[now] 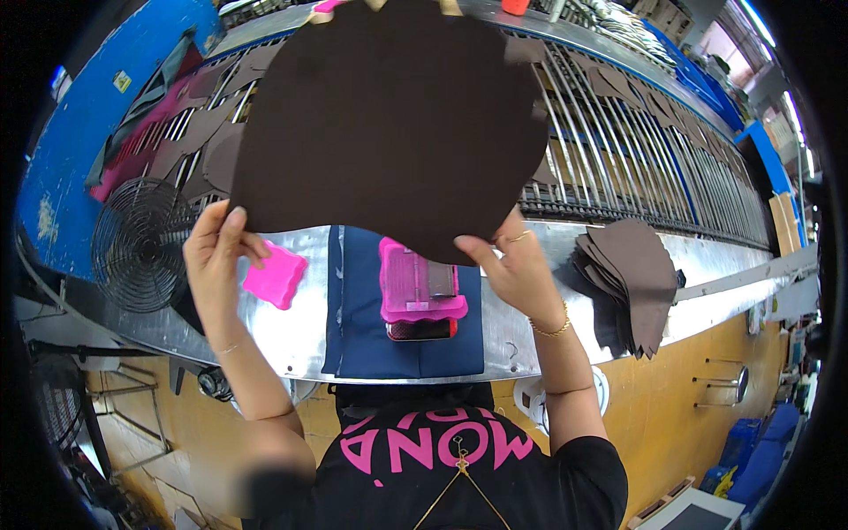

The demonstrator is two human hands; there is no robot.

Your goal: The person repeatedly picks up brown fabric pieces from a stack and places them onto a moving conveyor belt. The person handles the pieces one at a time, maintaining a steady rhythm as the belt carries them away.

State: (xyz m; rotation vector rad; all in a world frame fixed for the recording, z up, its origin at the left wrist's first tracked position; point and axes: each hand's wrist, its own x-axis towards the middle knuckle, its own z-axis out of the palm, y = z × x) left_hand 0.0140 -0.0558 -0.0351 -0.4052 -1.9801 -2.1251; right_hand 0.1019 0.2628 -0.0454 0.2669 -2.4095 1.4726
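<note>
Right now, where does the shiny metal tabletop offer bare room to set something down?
Bare tabletop shows between the wavy pink piece and the front edge, and between the navy cloth and fanned brown sheet stack, partly hidden by the right hand. Crowded: the cloth's middle, under the boxy pink holder.

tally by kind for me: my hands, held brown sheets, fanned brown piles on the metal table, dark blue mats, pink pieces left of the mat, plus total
Left hand and right hand: 2
Held brown sheet: 1
Fanned brown pile: 1
Dark blue mat: 1
Pink piece: 1
Total: 6
</note>
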